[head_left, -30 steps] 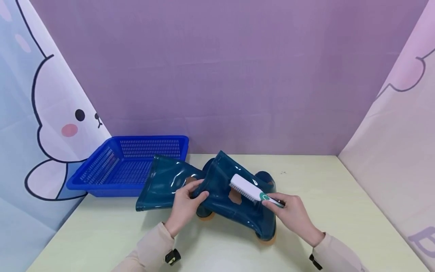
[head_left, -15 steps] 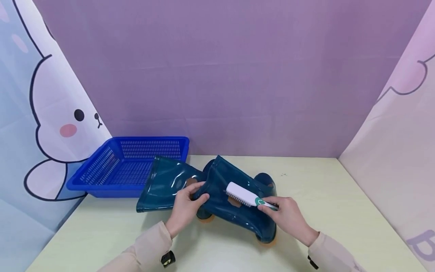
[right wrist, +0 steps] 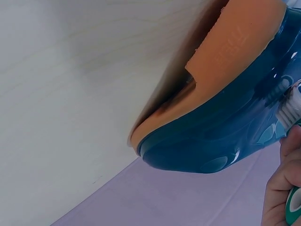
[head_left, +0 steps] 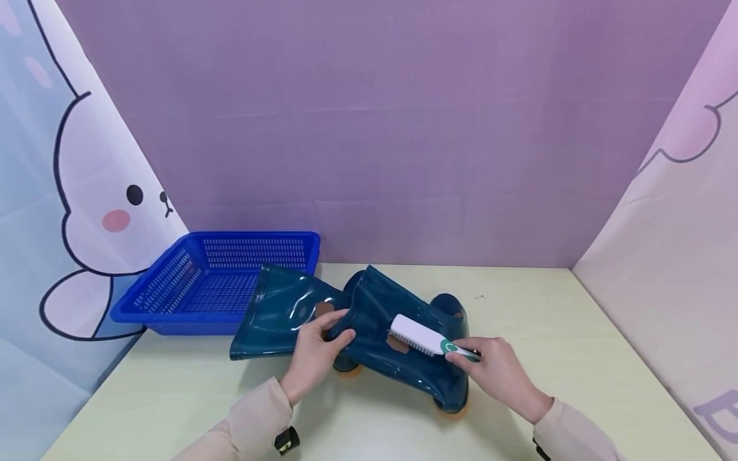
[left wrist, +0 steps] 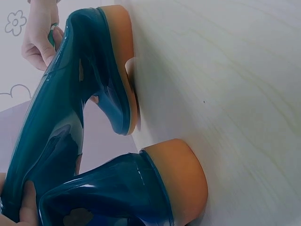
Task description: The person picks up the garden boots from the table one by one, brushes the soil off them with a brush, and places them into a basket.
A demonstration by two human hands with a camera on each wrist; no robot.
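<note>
Two dark teal rubber boots with orange soles lean over on the table. My left hand (head_left: 316, 352) pinches the top edge of the right boot (head_left: 377, 304), thumb outside. Behind that hand lies the left boot (head_left: 288, 304), its wide opening facing left. My right hand (head_left: 498, 368) grips a white and green scrub brush (head_left: 419, 334) by its handle. The bristles face down at a brown patch (head_left: 398, 344) on the right boot's shaft. In the left wrist view the orange sole (left wrist: 178, 181) of one boot shows close up. The right wrist view shows the boot toe (right wrist: 202, 150) on the table.
A blue perforated plastic basket (head_left: 216, 317) stands at the back left, partly behind the left boot. The pale table (head_left: 548, 333) meets a purple cloth backdrop (head_left: 403, 160). Printed cloths hang at both sides.
The brush in my right hand has shifted down and left along the boot shaft, then slightly back right. My left hand keeps its hold, and the right boot's top edge has dipped slightly.
</note>
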